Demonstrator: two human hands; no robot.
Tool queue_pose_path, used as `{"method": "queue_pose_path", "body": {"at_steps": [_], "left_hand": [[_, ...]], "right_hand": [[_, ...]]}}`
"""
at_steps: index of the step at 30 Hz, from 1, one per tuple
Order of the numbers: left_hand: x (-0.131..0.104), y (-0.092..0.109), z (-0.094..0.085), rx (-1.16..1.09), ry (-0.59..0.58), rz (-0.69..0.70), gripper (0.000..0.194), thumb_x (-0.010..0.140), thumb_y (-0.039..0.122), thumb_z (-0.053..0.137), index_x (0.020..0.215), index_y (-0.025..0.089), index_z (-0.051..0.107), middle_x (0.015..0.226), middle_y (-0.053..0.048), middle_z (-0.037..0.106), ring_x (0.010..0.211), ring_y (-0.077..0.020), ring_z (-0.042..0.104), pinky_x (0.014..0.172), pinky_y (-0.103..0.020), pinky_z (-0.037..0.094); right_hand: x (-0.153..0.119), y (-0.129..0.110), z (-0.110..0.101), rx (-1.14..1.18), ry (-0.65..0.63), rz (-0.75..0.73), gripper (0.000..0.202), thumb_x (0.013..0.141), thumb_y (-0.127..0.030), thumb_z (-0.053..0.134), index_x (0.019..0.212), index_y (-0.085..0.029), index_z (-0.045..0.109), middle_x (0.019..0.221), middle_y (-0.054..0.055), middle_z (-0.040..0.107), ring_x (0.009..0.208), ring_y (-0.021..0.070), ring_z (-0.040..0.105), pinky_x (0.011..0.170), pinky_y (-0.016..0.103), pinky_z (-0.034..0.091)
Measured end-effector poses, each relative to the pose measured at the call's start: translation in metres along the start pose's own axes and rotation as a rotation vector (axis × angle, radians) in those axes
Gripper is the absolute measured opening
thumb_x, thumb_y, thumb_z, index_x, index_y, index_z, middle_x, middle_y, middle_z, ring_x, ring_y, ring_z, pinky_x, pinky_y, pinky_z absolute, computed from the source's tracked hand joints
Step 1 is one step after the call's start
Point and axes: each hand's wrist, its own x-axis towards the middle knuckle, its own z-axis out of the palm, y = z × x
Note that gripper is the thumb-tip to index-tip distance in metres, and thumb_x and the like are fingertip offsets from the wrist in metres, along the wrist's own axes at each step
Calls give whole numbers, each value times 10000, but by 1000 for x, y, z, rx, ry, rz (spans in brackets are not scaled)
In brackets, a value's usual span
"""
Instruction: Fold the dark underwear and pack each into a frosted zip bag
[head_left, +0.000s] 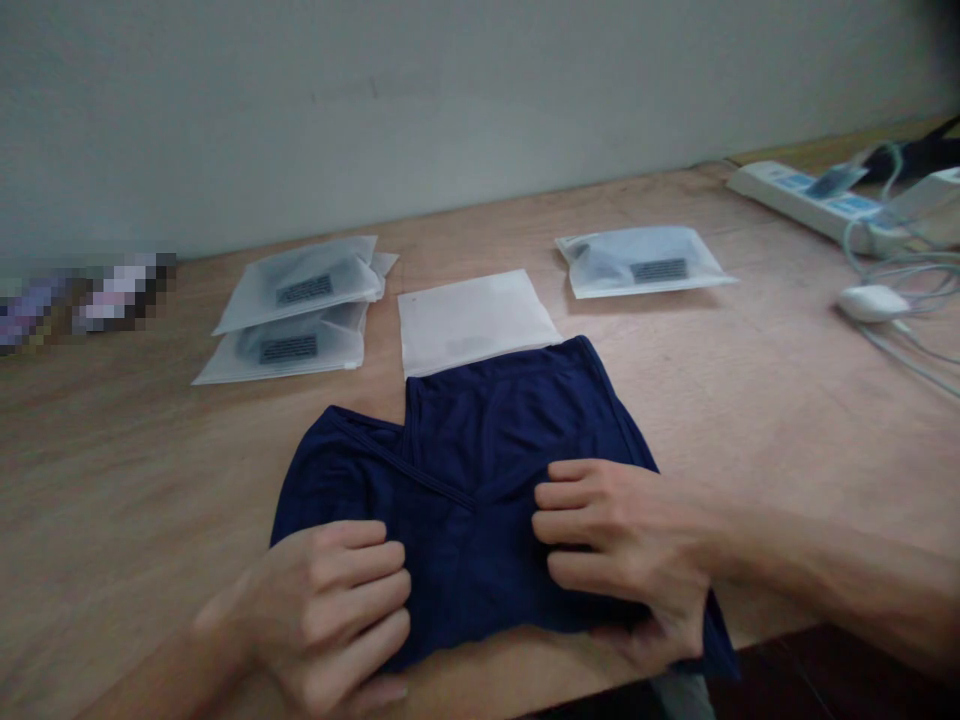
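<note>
A navy blue garment (480, 450) with bound edges lies partly folded near the table's front edge; its exact kind is hard to tell. My left hand (337, 610) is closed on its lower left part, fingers curled over the cloth. On the lower right, my right hand (622, 550) also grips the fabric, its thumb low by the hem. A corner of the cloth droops past the table edge below my right wrist. Just behind the garment, a flat white plastic bag (476, 315) touches its far edge.
Frosted zip bags (300, 265) with dark labels overlap at the left, and another filled bag (637, 262) lies at the right. A power strip (817, 205), cables and a white charger (872, 303) occupy the far right. Blurred items (120, 292) sit far left before the wall (450, 110).
</note>
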Motion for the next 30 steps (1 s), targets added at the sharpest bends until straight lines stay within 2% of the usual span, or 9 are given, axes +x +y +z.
{"method": "queue_pose_path", "body": {"at_steps": [3, 6, 9, 13, 17, 21, 24, 26, 30], "left_hand": [[4, -9, 2, -82, -117, 12, 327, 914, 172, 505, 591, 209, 470, 543, 5, 458, 502, -151, 438, 512, -320, 343], [3, -18, 4, -276, -69, -53, 317, 894, 126, 426, 591, 217, 408, 526, -6, 445, 486, -163, 404, 501, -347, 245], [-3, -29, 2, -525, 27, -211, 238, 923, 184, 437, 691, 204, 490, 601, -32, 552, 546, -169, 517, 544, -328, 340], [-13, -43, -5, -759, -82, -333, 224, 990, 210, 461, 793, 190, 565, 694, -41, 644, 647, -165, 647, 613, -274, 446], [-18, -52, -13, -777, -190, -475, 338, 1035, 283, 437, 731, 195, 555, 589, 11, 567, 545, -125, 590, 567, -241, 414], [-19, -56, -19, -793, -197, -536, 322, 1035, 363, 468, 829, 204, 658, 645, 17, 644, 573, -114, 627, 577, -206, 454], [-22, -56, -21, -884, -148, -662, 308, 1012, 467, 523, 921, 207, 661, 734, 2, 694, 595, -115, 651, 531, -182, 469], [-24, -55, -22, -995, -101, -730, 393, 987, 592, 515, 1004, 217, 632, 768, -9, 699, 592, -125, 659, 497, -183, 472], [-28, -53, -27, -1059, -3, -682, 593, 895, 744, 538, 1254, 273, 526, 938, -48, 731, 741, -216, 743, 580, -260, 575]], "right_hand": [[-2, -1, 2, 31, 21, 38, 160, 609, -278, 566, 681, -237, 429, 702, -2, 490, 628, 164, 341, 570, 357, 247], [-4, 1, 2, 158, 67, 84, 182, 584, -219, 515, 656, -242, 350, 660, -12, 459, 601, 153, 328, 565, 341, 253], [-6, 3, -2, 344, 80, 166, 211, 571, -211, 487, 664, -245, 301, 621, -28, 425, 587, 141, 352, 570, 320, 273], [-9, 5, -15, 485, 71, 305, 226, 591, -181, 489, 812, -226, 503, 623, -50, 457, 575, 133, 401, 573, 282, 318], [-9, 7, -30, 622, 39, 378, 440, 702, -130, 508, 1127, -186, 606, 753, -13, 620, 640, 137, 530, 622, 252, 405], [-6, 13, -39, 873, -14, 277, 262, 827, -93, 470, 921, -174, 701, 779, 25, 655, 686, 130, 594, 653, 246, 432], [-6, 17, -43, 975, 0, 291, 170, 876, -229, 540, 761, -169, 649, 710, 19, 607, 641, 126, 566, 616, 248, 422], [-8, 19, -45, 1004, 57, 345, 243, 858, -404, 622, 766, -179, 607, 692, 4, 572, 629, 128, 539, 598, 251, 416], [-14, 22, -45, 1069, 189, 477, 416, 792, -601, 672, 819, -201, 562, 748, 9, 544, 698, 159, 534, 628, 283, 427]]}}
